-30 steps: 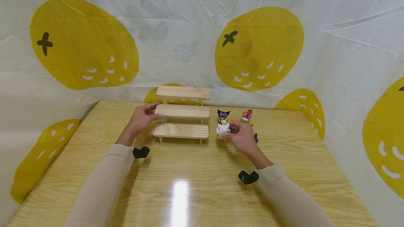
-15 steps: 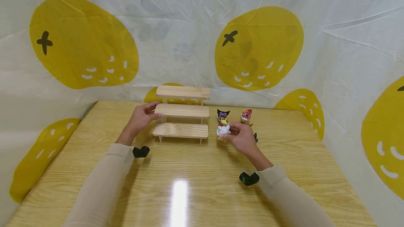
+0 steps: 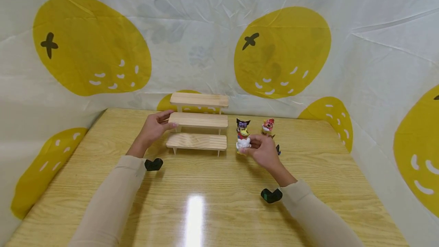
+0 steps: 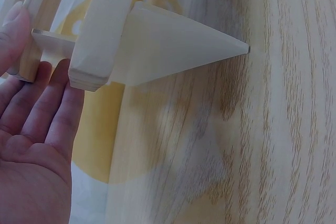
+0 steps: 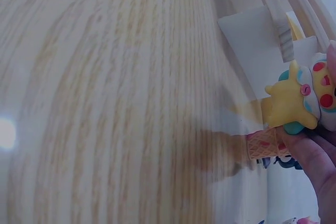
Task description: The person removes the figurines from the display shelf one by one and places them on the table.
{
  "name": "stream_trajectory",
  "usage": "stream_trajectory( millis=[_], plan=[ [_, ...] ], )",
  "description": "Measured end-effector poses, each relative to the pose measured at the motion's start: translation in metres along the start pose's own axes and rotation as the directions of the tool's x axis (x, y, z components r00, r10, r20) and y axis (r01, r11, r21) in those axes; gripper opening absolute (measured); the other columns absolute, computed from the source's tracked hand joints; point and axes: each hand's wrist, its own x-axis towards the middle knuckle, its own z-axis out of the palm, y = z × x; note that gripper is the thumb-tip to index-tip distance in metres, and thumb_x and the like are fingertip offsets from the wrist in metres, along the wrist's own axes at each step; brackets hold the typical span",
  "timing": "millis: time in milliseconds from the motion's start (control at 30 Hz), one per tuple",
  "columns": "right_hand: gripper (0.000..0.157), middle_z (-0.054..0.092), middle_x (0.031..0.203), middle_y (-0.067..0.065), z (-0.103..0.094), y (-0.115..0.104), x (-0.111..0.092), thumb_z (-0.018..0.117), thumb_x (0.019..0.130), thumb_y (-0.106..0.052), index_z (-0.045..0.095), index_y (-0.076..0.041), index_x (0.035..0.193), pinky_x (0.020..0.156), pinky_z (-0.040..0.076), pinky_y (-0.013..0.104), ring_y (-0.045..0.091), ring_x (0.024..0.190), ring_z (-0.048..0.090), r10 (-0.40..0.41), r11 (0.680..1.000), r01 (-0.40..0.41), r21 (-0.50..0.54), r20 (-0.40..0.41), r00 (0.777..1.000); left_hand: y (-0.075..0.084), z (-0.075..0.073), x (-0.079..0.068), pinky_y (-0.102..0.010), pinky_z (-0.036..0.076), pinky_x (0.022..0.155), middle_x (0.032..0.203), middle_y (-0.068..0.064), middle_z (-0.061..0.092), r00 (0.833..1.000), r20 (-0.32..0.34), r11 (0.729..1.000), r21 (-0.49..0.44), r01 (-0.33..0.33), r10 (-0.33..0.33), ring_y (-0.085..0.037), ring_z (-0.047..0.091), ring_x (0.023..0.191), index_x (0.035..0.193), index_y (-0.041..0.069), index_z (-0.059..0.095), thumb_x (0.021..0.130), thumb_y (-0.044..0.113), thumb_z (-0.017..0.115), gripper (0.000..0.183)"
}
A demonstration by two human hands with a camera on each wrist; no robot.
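In the head view, a three-tier wooden display stand (image 3: 197, 140) stands on the table. My left hand (image 3: 155, 128) grips the left end of its middle board, with the thumb above and the fingers below, as the left wrist view shows on the board (image 4: 32, 59). To the right of the stand, my right hand (image 3: 265, 149) holds a small white-and-yellow figurine (image 3: 243, 144) by its side. The right wrist view shows this figurine's yellow body (image 5: 290, 100) and red cheeks. Just behind it are a red-and-yellow figurine (image 3: 244, 133) and a black-eared figurine (image 3: 242, 124).
Farther right stands a red-and-white figurine (image 3: 268, 125). A dark-blue piece (image 3: 278, 149) and a brown one are partly hidden behind my right hand. A cone-textured piece (image 5: 265, 144) shows beside the held figurine. A fruit-print cloth (image 3: 199, 56) hangs behind the table (image 3: 219, 201).
My right hand and the white-and-yellow figurine have shifted slightly toward me, showing more of the red-and-yellow figurine behind. The left hand and the stand have stayed in place.
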Motion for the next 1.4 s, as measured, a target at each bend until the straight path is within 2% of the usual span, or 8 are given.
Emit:
stream_trajectory(
  millis=[600,1233,1400],
  plan=[
    [0.038,0.076,0.116,0.025,0.003,0.006,-0.002,0.087,0.083,-0.005,0.073,0.008,0.117,0.079,0.064,0.022,0.035,0.106,0.076,0.053,0.999,-0.053,-0.007,0.001,0.999,0.001,0.002,0.001,-0.054,0.044,0.120,0.169,-0.013,0.035,1.000,0.002,1.000,0.000,0.007,-0.007,-0.041,0.041,0.152,0.160,0.013,0.045,0.101,0.025,0.072,0.066],
    [0.044,0.076,0.118,0.023,0.009,0.011,-0.005,0.087,0.084,-0.008,0.071,0.006,0.123,0.087,0.065,0.033,0.035,0.109,0.075,0.086,0.996,-0.086,-0.028,-0.010,0.996,0.002,-0.001,0.000,-0.053,0.042,0.122,0.169,-0.014,0.035,1.000,0.009,1.000,0.003,0.018,-0.018,-0.040,0.039,0.154,0.160,0.012,0.043,0.101,0.026,0.072,0.067],
    [0.042,0.075,0.118,0.024,0.010,0.013,-0.005,0.087,0.085,-0.008,0.071,0.005,0.121,0.087,0.065,0.032,0.035,0.110,0.075,0.102,0.994,-0.102,-0.028,-0.014,0.995,0.001,-0.001,0.000,-0.053,0.042,0.122,0.169,-0.015,0.035,1.000,0.013,1.000,0.007,0.020,-0.020,-0.040,0.039,0.154,0.161,0.012,0.043,0.101,0.026,0.072,0.068]
  ],
)
